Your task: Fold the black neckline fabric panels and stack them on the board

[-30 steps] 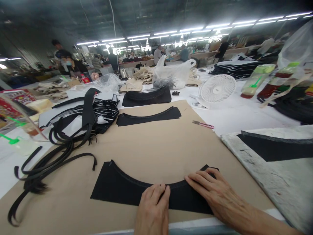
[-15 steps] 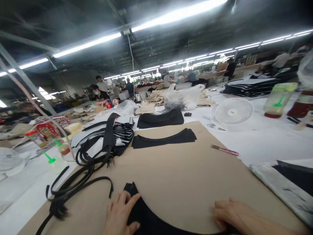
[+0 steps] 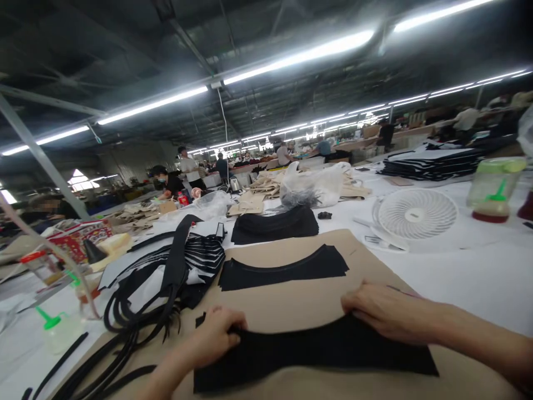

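Note:
A curved black fabric piece lies across the near part of the tan board, its near edge slightly lifted. My left hand pinches its upper left edge, the thumb tucked underneath. With fingers curled over, my right hand grips the same piece's upper edge toward the right. Beyond the hands rests a small pile of similar curved black pieces. A thicker stack of black pieces sits behind it. The pink-handled cutter is mostly hidden by my right forearm.
Black straps and striped black pieces lie at the left. Green-tipped squeeze bottles stand farther left. A white fan is on the white table at right, near a green-lidded jar. Several people are in the background.
The black piece has come farther onto the board and into view. Both hands have moved up with it; my right hand now grips its upper edge. The camera view has tilted and shifted.

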Tool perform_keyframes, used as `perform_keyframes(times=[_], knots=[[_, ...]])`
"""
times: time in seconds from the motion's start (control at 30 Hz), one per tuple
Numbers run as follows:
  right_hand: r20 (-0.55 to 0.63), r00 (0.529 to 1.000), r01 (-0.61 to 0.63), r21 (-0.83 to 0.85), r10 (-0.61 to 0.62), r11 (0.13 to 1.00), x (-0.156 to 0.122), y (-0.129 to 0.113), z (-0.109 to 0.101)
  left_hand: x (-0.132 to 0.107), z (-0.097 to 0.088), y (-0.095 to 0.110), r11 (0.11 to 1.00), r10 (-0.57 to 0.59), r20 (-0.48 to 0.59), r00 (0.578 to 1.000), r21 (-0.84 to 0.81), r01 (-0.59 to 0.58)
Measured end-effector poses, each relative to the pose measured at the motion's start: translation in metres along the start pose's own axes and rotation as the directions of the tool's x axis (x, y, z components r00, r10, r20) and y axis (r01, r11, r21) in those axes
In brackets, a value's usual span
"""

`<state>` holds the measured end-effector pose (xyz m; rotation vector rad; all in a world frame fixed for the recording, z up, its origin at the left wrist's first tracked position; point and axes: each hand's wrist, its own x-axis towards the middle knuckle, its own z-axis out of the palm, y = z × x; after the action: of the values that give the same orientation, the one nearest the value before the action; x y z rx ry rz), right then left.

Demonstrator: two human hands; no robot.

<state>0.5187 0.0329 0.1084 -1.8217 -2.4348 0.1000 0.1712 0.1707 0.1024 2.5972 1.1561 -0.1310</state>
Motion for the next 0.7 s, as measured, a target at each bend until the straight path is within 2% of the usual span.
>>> perform_keyframes(times=[0.1,0.23,0.3,0.4,0.5,0.57,0.6,0.63,0.7], knots=[[-0.037,0.999,-0.029,-0.095,0.025,0.995,0.049,0.033,0.002,0.062,-0.029,-0.011,0.999,0.038,-0.007,0.999,0.038,-0.038],[-0.06,0.996,-0.071,-0.153,0.062,0.986,0.103,0.069,0.013,0.135,-0.039,-0.031,0.994,0.023,-0.032,0.999,0.107,-0.02],[-0.064,0.995,-0.082,-0.173,0.072,0.982,0.124,0.081,0.021,0.158,-0.038,-0.039,0.989,-0.004,-0.055,0.998,0.146,0.013],[-0.073,0.995,-0.077,-0.193,0.064,0.978,0.146,0.093,0.032,0.175,-0.033,-0.041,0.978,-0.037,-0.13,0.991,0.201,0.063],[-0.096,0.991,-0.107,-0.194,0.089,0.975,0.151,0.091,0.037,0.177,-0.017,-0.025,0.969,0.003,-0.278,0.961,0.239,0.066],[-0.124,0.984,-0.154,-0.191,0.132,0.97,0.141,0.081,0.036,0.172,0.004,-0.014,0.969,0.079,-0.353,0.932,0.246,0.011],[-0.127,0.981,-0.168,-0.189,0.146,0.968,0.132,0.074,0.034,0.17,0.018,-0.012,0.969,0.13,-0.355,0.926,0.243,-0.043],[-0.123,0.98,-0.175,-0.188,0.153,0.966,0.122,0.068,0.033,0.17,0.033,-0.014,0.966,0.182,-0.357,0.916,0.239,-0.099],[-0.104,0.981,-0.178,-0.186,0.161,0.966,0.095,0.057,0.031,0.18,0.064,-0.028,0.951,0.278,-0.412,0.868,0.247,-0.187]])
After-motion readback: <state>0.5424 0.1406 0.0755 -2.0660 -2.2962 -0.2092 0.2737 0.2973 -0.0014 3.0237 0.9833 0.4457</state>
